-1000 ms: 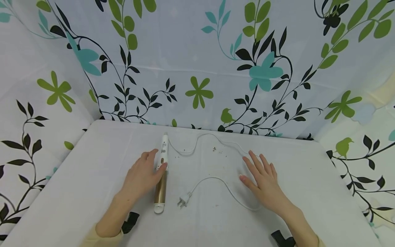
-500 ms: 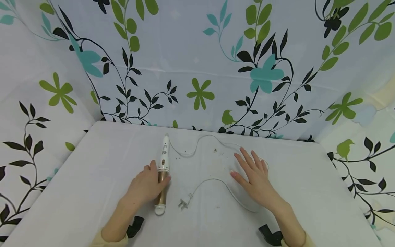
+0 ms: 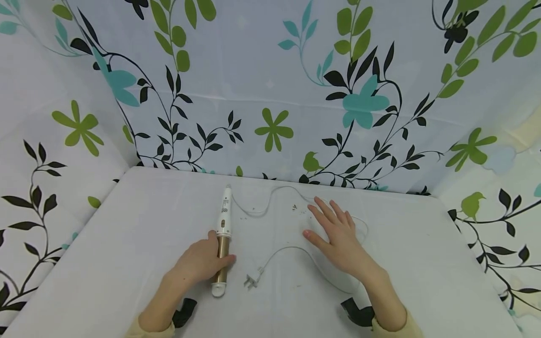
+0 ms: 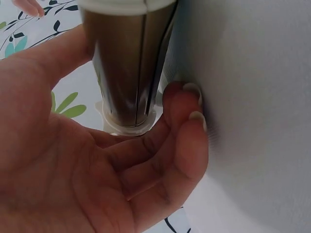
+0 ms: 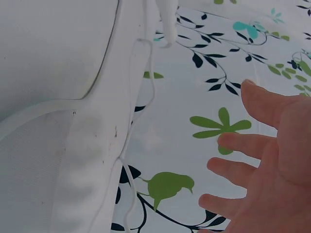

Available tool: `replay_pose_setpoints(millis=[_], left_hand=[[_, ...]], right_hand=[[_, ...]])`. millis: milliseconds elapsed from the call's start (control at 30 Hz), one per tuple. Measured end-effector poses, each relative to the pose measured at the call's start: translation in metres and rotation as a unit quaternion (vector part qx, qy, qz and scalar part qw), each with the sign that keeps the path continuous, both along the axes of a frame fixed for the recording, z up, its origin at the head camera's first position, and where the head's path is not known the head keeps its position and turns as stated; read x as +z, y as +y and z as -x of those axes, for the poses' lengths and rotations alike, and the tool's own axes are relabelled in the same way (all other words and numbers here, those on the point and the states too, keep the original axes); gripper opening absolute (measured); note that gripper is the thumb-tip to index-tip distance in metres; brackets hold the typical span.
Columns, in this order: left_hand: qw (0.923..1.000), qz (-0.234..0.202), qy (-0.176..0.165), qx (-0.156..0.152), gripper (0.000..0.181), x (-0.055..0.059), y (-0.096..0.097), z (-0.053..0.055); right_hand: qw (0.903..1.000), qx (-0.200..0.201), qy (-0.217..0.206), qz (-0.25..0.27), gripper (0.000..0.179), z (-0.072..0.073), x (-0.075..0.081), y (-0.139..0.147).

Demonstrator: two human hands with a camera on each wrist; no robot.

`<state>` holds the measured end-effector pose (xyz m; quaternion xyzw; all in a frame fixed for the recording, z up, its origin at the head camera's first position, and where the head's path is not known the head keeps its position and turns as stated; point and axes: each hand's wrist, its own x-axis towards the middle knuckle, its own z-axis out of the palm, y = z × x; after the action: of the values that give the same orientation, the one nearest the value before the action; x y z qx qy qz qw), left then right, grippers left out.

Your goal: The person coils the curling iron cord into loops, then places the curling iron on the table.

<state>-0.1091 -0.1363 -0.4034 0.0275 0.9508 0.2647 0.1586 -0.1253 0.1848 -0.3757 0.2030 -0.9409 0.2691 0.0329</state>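
A curling iron [image 3: 225, 213] with a white handle and a gold barrel lies lengthwise on the white table, left of the middle. My left hand [image 3: 198, 260] is at its barrel, thumb across the top. In the left wrist view, curled fingers [image 4: 189, 145] stand around the barrel [image 4: 121, 63], their tips at the tabletop. My right hand [image 3: 338, 241] hovers above the white cord [image 3: 270, 201], fingers spread and holding nothing. The right wrist view shows that hand [image 5: 262, 165] apart from the cord [image 5: 151, 87]. Part of the cord passes behind it.
The two-pin plug [image 3: 251, 280] lies right of the barrel's tip. Small dark specks [image 3: 294, 207] dot the table [image 3: 422, 249] near the cord. Patterned fabric [image 3: 270, 84] hangs behind the table and at both sides. Black straps [image 3: 358, 313] show near the wrists.
My left hand has slid from the handle area down onto the barrel, its thumb coming across it. My right hand has moved left, fingers still spread. The curling iron has hardly shifted.
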Motion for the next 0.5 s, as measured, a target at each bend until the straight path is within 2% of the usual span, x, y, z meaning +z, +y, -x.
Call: replay_pose_setpoints(millis=[100, 267, 500], left_hand=[[1.0, -0.004, 0.003, -0.002, 0.082, -0.0011, -0.0001, -0.0002], [0.9996, -0.025, 0.013, -0.006, 0.069, -0.0017, -0.0008, -0.0007], [0.9983, -0.038, 0.042, -0.018, 0.061, -0.0008, -0.0032, -0.0004]], right_hand=[[0.9999, 0.011, -0.005, -0.002, 0.065, -0.0014, -0.0004, 0.0], [0.9995, 0.031, -0.005, -0.001, 0.065, -0.0033, 0.0003, -0.0016], [0.9994, 0.033, -0.005, 0.001, 0.064, -0.0043, 0.0, -0.0019]])
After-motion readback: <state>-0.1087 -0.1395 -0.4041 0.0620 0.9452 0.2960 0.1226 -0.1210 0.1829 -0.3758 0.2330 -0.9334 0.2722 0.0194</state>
